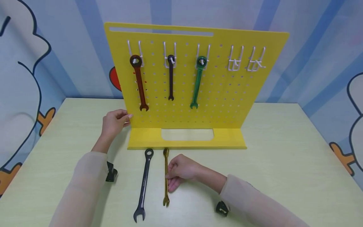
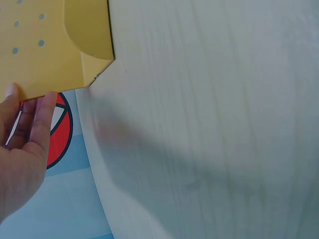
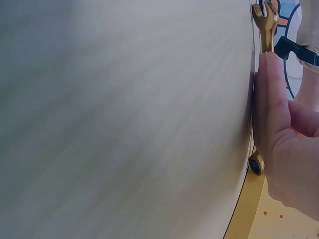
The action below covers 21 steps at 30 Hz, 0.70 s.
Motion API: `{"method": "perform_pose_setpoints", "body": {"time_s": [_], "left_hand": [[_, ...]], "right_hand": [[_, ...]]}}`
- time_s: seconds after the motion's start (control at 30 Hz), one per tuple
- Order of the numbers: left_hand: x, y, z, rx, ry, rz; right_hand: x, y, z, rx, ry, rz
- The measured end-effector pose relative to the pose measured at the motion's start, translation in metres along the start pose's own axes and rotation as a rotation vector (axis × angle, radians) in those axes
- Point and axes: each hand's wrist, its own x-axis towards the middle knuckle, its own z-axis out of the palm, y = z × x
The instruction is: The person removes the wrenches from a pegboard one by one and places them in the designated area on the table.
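Note:
My left hand [image 1: 114, 121] pinches the left edge of a yellow pegboard [image 1: 181, 116] between thumb and fingers; the left wrist view shows this hand [image 2: 25, 144] at the board's edge. In front of the stand, my right hand [image 1: 182, 170] grips the middle of a gold combination wrench [image 1: 166, 189]. In the right wrist view the wrench's open end [image 3: 266, 22] and ring end [image 3: 256, 163] show on either side of the fingers. A dark grey combination wrench [image 1: 143, 186] lies on the table to the left of the gold one.
Red [image 1: 140, 83], black [image 1: 171, 78] and green [image 1: 198, 83] wrenches hang by their ring ends from white hooks on the pegboard. Two more hooks [image 1: 234, 60] at the right carry nothing. The pale table [image 1: 283, 151] extends to both sides, with a patterned wall behind.

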Motion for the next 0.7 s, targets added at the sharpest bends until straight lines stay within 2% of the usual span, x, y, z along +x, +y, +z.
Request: {"method": "perform_pose_setpoints", "body": {"time_s": [0.47,0.63,0.7], "left_hand": [[0.0,-0.001,-0.001,-0.01,-0.006,0.004],[-0.002,0.003,-0.002,0.0,-0.016,0.003],[-0.006,0.01,-0.006,-0.024,-0.038,-0.007]], "right_hand": [[-0.004,0.0,-0.003,0.011,0.004,-0.018],[-0.006,-0.002,-0.007,0.019,0.026,-0.019],[-0.007,-0.003,-0.008,0.016,0.032,-0.021]]}}
